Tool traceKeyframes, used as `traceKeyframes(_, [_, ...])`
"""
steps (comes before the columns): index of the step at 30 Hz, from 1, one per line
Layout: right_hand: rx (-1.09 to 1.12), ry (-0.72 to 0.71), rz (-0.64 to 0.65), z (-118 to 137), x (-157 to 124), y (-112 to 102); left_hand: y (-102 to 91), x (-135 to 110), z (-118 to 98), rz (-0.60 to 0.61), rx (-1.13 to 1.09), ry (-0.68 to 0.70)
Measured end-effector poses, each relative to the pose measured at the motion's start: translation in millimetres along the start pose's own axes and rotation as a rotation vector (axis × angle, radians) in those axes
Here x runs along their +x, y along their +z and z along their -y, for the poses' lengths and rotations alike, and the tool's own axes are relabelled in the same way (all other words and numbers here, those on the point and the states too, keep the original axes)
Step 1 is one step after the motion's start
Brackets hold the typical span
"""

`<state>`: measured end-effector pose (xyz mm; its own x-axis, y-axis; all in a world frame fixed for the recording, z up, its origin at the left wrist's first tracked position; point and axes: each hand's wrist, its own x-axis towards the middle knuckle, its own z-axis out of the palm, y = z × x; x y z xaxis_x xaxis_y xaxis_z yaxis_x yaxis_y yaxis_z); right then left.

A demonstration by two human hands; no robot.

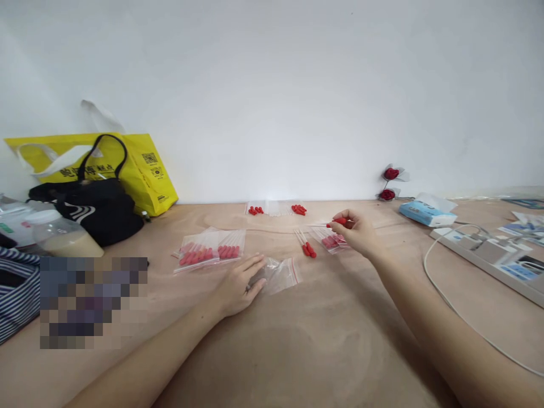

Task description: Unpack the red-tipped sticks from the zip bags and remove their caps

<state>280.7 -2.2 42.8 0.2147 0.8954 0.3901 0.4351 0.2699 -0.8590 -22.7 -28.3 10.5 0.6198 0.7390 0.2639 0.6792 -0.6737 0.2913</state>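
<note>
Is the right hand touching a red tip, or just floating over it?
Touching: the head view shows the right hand pinching a red tip between thumb and fingers.

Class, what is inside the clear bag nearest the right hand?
Red-tipped sticks show through the clear bag; the right hand covers part of it, so anything there cannot be seen.

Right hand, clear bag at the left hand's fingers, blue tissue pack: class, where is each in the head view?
Right hand (353, 229): head view, back of the hand.
Clear bag (280, 276): head view, middle of its plastic.
Blue tissue pack (419, 213): head view, blue side.
</note>
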Motion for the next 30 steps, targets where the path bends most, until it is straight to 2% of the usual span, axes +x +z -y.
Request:
traceKeyframes(3, [-0.237, -0.2, -0.115, -14.7, -5.8, 16.5, 3.1, 2.4, -8.5, -0.002, -0.034, 0.03])
traceKeyframes(5, [-0.352, -0.299, -0.096, -23.9, -12.5, 28.2, 5.6, 4.0, -16.0, 0.034, -0.067, 0.014])
traceKeyframes(8, [-0.443, -0.343, -0.027, -34.4, -21.4, 40.4, 9.8, 5.8, -25.4, 0.127, -0.085, -0.024])
traceKeyframes(12, [-0.494, -0.294, 0.017, -40.8, -26.6, 46.7, 14.7, 6.2, -27.6, 0.249, -0.024, -0.034])
traceKeyframes(16, [-0.518, -0.175, 0.011, -40.9, -27.0, 48.0, 14.4, 4.1, -23.8, 0.291, 0.023, 0.038])
traceKeyframes(20, [-0.495, -0.078, -0.036, -39.6, -25.9, 49.3, 8.7, 4.1, -26.0, 0.28, 0.076, 0.06])
traceKeyframes(26, [-0.519, -0.056, -0.044, -41.2, -23.4, 52.0, 14.0, 18.5, -30.2, 0.102, 0.08, -0.014])
traceKeyframes(30, [-0.571, -0.036, -0.051, -38.4, -26.0, 50.5, 21.5, 27.2, -27.6, 0.205, 0.016, -0.01])
